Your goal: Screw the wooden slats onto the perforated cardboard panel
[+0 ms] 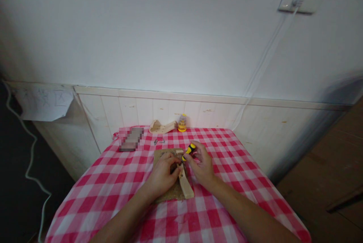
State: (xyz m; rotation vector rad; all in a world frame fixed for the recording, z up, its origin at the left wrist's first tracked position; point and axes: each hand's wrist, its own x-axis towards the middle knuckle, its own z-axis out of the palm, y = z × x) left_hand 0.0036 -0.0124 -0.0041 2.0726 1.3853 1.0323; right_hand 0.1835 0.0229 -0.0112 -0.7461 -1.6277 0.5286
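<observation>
My right hand (202,163) is closed round the yellow and black handle of a screwdriver (191,147). The tool tilts down to the left, its tip close to my left fingertips. A pale, curved wooden piece (185,186) with a hole in it lies on a brown board (170,195). My left hand (164,171) rests over this board, thumb and fingers pinched at the wooden piece's upper end. Whatever sits between those fingers is too small to make out. Part of the wood's far end is hidden by my hands.
Behind the board, several small metal bits (159,141) lie on the red-and-white checked tablecloth (136,182). Another wooden part (162,126) and a yellow-based screwdriver-bit container (182,123) stand near the wall. A blurred-out flat object (132,139) lies at the back left.
</observation>
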